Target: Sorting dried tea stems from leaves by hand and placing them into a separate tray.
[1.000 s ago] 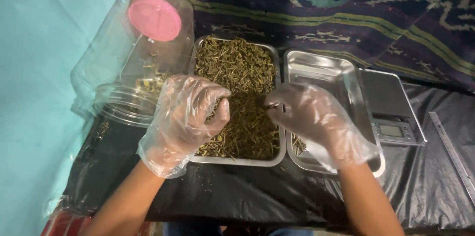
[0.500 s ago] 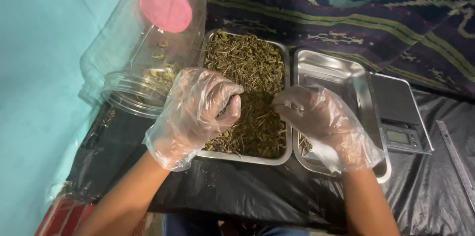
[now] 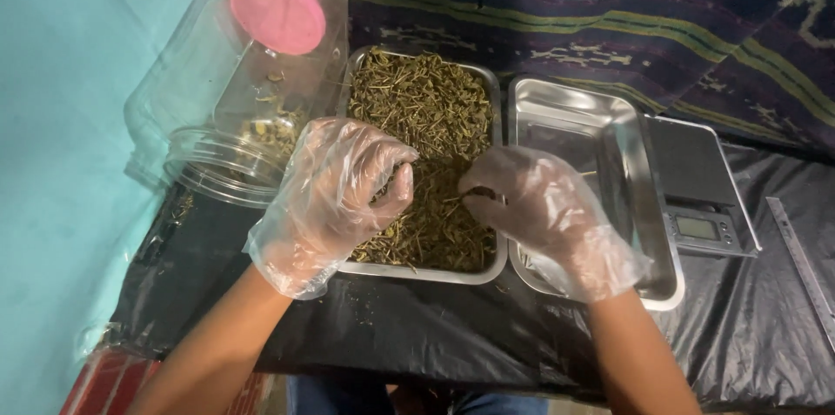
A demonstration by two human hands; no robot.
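A steel tray [image 3: 487,271] holds a heap of dried green-brown herb stems [image 3: 426,110]. Both my hands wear loose clear plastic gloves and hover over the near half of that tray. My left hand [image 3: 335,193] is curled, fingers bent into the stems at the tray's left side. My right hand [image 3: 544,215] pinches a thin stem between thumb and fingertips above the tray's right edge. The stem itself is small and partly hidden by the glove.
A second steel tray [image 3: 600,128], nearly bare, sits right of the first. A small digital scale [image 3: 696,184] stands further right, with a metal ruler [image 3: 804,267] beyond. A clear plastic jar [image 3: 226,128] with a pink lid lies on its side at the left. Black plastic sheet [image 3: 417,337] covers the table.
The view has shifted slightly. Both hands stay over the herb tray; my right hand has drawn its fingertips together on a stem, and my left has curled a little more.
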